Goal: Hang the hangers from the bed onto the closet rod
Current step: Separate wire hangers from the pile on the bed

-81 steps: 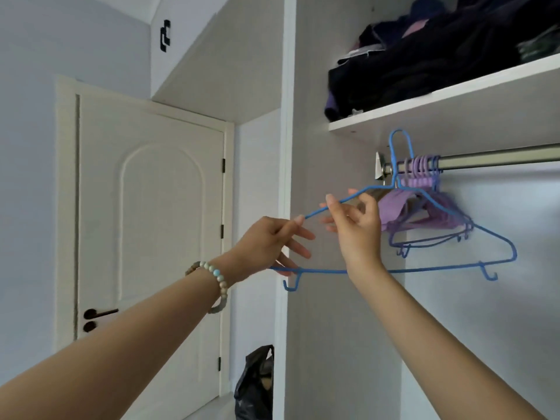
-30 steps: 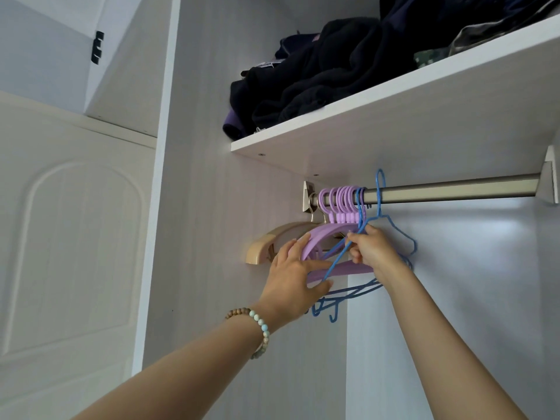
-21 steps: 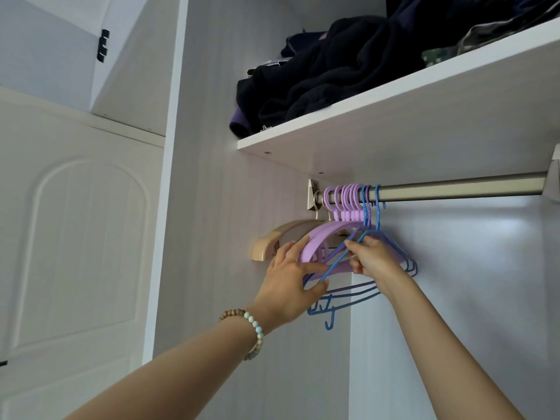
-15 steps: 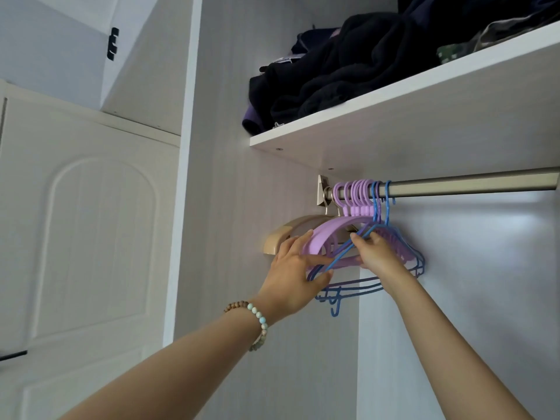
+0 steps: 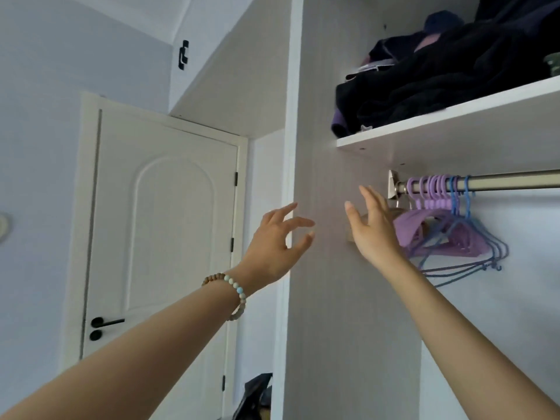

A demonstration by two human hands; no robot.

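Fingers (image 5: 298, 222) of my left hand (image 5: 272, 247) are spread and loosely curved, holding nothing; those of my right hand (image 5: 372, 234) are straight and apart, likewise empty. Half a second ago both hands were on the bundle, the right pinching a blue wire shoulder and the left steadying the purple hangers (image 5: 409, 228). Both have now drawn back to the left, off the hangers, the right hand in front of the rod's wall end. The blue wire hangers (image 5: 468, 204) hang by their own hooks on the closet rod (image 5: 515, 183), pressed against the right side of the purple set, beneath the shelf (image 5: 454, 116) of dark clothes (image 5: 439, 71). I judge that the latest blue hanger is delivered and needs no further support (its hook sits fully over the rod). What remains is presumably a return to the bed, which is out of view, so I cannot tell how many hangers are left there.
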